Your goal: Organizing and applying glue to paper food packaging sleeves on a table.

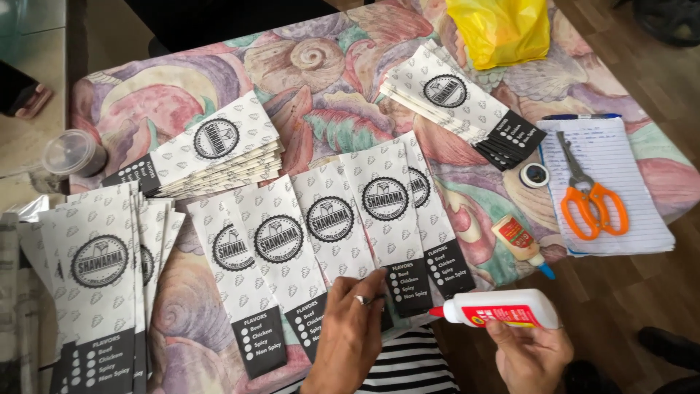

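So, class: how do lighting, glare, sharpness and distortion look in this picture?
Head view: soft, even daylight with faint shadows; mild sheen on the glue bottle in the right hand; paper sleeves are sharp at centre; edges bend slightly, wide-lens style.

White glue bottle [503, 309] (red tip); orange scissors [592, 204]; yellow bag [500, 29].

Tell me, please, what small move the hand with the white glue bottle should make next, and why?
Probably the right hand should bring the white plastic glue bottle with the red nozzle a little to the left, onto the black bottom edge of the fanned white paper sleeves. The nozzle already points there, just short of them, and the left hand presses on the sleeves.
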